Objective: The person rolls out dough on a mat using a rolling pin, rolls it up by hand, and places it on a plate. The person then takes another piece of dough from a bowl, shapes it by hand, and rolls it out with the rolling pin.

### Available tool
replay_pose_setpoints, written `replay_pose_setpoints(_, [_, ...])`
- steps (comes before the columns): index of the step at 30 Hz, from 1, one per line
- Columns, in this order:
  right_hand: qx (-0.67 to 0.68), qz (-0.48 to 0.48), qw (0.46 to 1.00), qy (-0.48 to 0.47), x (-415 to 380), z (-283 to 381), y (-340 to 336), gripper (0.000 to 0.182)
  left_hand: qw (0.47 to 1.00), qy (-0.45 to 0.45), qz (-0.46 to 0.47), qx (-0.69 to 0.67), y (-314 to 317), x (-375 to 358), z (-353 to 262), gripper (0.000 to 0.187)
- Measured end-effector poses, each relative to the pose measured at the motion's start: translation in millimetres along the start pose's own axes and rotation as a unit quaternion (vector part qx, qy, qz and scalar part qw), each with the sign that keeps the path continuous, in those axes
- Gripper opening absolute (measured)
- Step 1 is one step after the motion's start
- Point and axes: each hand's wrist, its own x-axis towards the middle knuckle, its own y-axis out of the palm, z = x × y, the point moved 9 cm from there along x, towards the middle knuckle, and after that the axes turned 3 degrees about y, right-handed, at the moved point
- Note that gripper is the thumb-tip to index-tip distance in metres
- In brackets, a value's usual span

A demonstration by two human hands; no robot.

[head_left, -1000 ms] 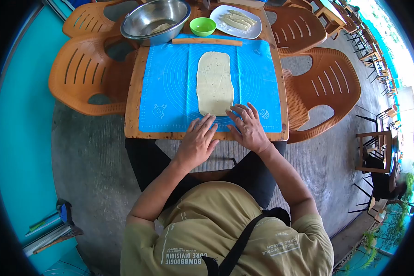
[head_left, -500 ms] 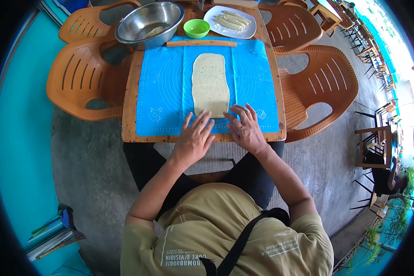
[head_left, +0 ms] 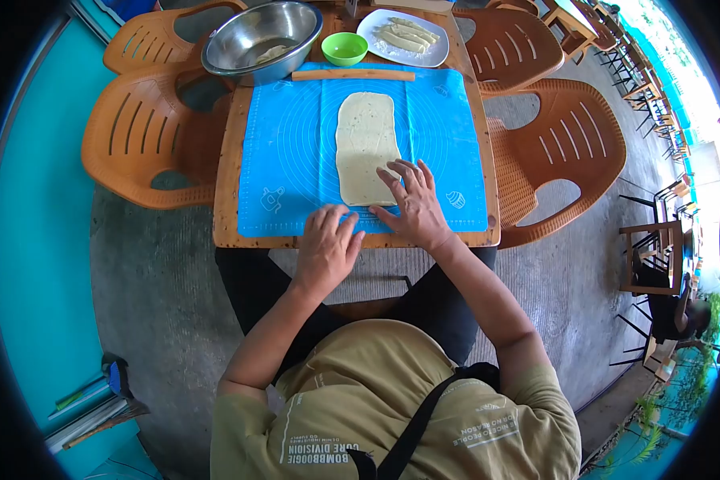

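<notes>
Right hand now further up onto dough, fingers spread flat; left hand curled at mat edge, gripping nothing.

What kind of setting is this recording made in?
Probably an open-air eatery or café seating area. Orange plastic chairs surround a small wooden table, more tables and chairs line the walkway beyond, and rolled dough lies on a blue baking mat.
</notes>
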Motion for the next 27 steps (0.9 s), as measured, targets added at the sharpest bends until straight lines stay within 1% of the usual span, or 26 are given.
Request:
replay_pose_setpoints(1, [-0.002, 0.004, 1.000, -0.005, 3, 0, 1, 0.070, 1.000, -0.001, 0.000, 0.001, 0, -2, -1, 0.035])
replay_pose_setpoints(3, [-0.003, 0.008, 1.000, -0.010, 9, -2, 4, 0.070, 0.999, 0.018, 0.041, -0.006, 9, -6, -4, 0.032])
replay_pose_setpoints(6, [-0.010, -0.007, 1.000, -0.011, 15, -2, 2, 0.074, 0.999, 0.025, 0.038, 0.009, 9, -8, -5, 0.032])
replay_pose_setpoints(9, [0.011, 0.013, 1.000, -0.018, 17, 11, 4, 0.075, 0.999, 0.022, 0.046, 0.010, 11, -12, -6, 0.033])
replay_pose_setpoints(11, [-0.004, 0.035, 0.999, -0.028, 22, 17, 13, 0.077, 0.998, 0.023, 0.051, 0.009, 12, -13, -6, 0.034])
replay_pose_setpoints(14, [-0.010, 0.050, 0.999, -0.019, 31, 17, 22, 0.079, 0.999, 0.021, 0.048, 0.002, 10, -15, -6, 0.036])
replay_pose_setpoints(18, [-0.013, 0.038, 0.999, -0.015, 38, 17, 25, 0.078, 0.998, 0.011, 0.061, 0.003, 10, -15, -5, 0.037])
replay_pose_setpoints(20, [0.013, 0.049, 0.998, -0.036, 37, 27, 23, 0.076, 0.998, 0.014, 0.064, 0.004, 9, -15, -6, 0.037])
replay_pose_setpoints(23, [-0.009, 0.055, 0.998, -0.021, 42, 23, 31, 0.075, 0.997, 0.004, 0.078, -0.004, 10, -13, -7, 0.038])
replay_pose_setpoints(27, [0.009, 0.036, 0.999, -0.007, 47, 17, 26, 0.076, 0.997, 0.012, 0.076, 0.000, 9, -13, -7, 0.038])
